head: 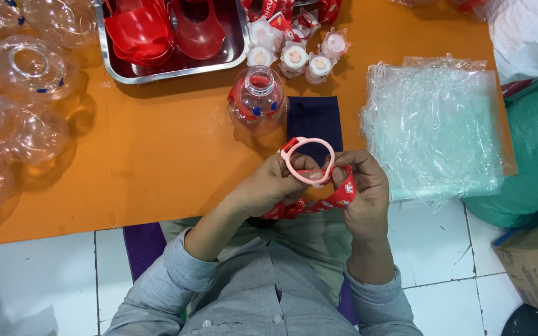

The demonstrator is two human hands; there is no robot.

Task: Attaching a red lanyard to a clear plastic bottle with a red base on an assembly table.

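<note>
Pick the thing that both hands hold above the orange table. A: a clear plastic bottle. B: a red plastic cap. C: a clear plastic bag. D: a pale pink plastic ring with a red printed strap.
D: the left hand and right hand pinch the pale pink plastic ring and its red printed strap.

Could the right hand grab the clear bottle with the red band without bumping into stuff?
Probably yes, but not right away. The bottle stands just beyond the right hand with bare orange table between them. But both hands are busy holding the pink ring and red strap.
</note>
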